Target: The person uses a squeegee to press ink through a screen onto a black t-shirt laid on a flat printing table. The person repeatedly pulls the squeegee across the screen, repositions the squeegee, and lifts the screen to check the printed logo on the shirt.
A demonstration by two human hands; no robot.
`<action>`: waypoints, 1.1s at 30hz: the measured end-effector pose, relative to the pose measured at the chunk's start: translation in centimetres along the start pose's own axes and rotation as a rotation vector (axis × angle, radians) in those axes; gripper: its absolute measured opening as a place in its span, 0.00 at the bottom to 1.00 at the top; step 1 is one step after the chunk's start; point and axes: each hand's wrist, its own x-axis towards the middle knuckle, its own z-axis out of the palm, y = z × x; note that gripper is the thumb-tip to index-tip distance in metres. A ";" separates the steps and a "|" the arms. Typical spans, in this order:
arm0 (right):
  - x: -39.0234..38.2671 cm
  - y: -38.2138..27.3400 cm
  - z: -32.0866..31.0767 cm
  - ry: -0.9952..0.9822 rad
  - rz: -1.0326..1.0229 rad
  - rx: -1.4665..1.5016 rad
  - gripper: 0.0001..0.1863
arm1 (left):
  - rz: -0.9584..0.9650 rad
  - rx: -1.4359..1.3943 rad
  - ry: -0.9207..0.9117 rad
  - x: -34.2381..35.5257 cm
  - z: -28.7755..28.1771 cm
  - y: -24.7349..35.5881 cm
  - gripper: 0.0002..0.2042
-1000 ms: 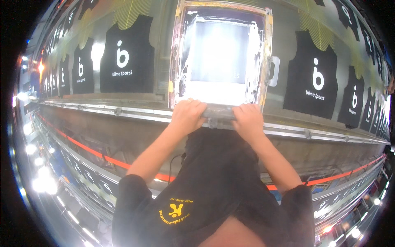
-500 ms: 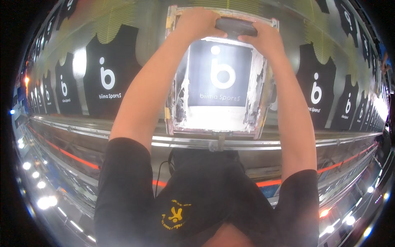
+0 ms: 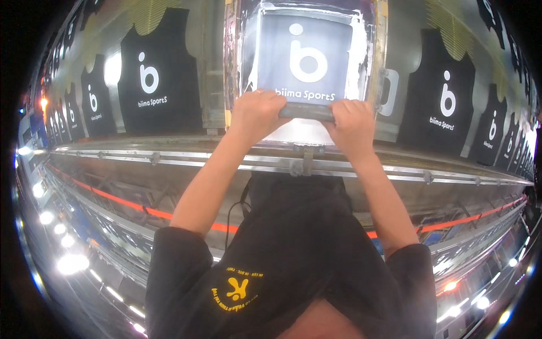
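Note:
A screen-printing frame (image 3: pixel 381 51) lies over the bench in front of me, its mesh showing a white emblem and lettering on a grey panel. Across its near part runs a dark squeegee (image 3: pixel 307 111), with both my hands closed around it. My left hand (image 3: pixel 257 116) grips the left end, and my right hand (image 3: pixel 351 121) grips the right end, thumbs toward the middle. White ink (image 3: pixel 305 133) shows on the near side of the squeegee, and more is smeared along the frame's inner edges. The squeegee's lower edge is hidden.
Black sleeveless shirts with white prints lie on the bench, one to the left (image 3: pixel 161 104) and one to the right (image 3: pixel 437 107), with several more beyond. A metal rail (image 3: pixel 384 171) runs along the near edge, with a clamp (image 3: pixel 307 161) below the frame.
Both hands have drawn the squeegee toward me, from the far end of the frame to its near part. My elbows are more bent. The view has shifted slightly.

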 end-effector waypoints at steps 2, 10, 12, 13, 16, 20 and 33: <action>0.0 0.1 -0.4 -0.016 -0.004 0.021 0.20 | -0.029 0.006 -0.067 0.4 -1.1 0.8 0.19; 14.6 6.0 -4.5 -0.156 0.108 -0.073 0.26 | -0.027 0.154 -0.212 16.1 -6.5 -3.3 0.25; 18.4 7.5 -4.8 -0.147 0.164 -0.012 0.26 | 0.034 0.166 -0.105 19.8 -6.1 -5.8 0.31; 19.4 8.2 -4.4 -0.150 0.202 0.021 0.26 | 0.015 0.188 -0.078 21.0 -5.8 -6.2 0.30; 19.9 9.5 -2.1 -0.018 0.116 -0.015 0.26 | 0.032 0.154 -0.025 21.8 -4.9 -7.2 0.23; 16.0 8.8 -1.6 -0.112 0.116 -0.120 0.24 | 0.025 0.208 -0.044 17.9 -3.1 -5.3 0.27; -0.2 1.4 -1.5 -0.362 0.149 0.058 0.28 | -0.075 0.044 -0.236 0.7 -0.1 1.8 0.25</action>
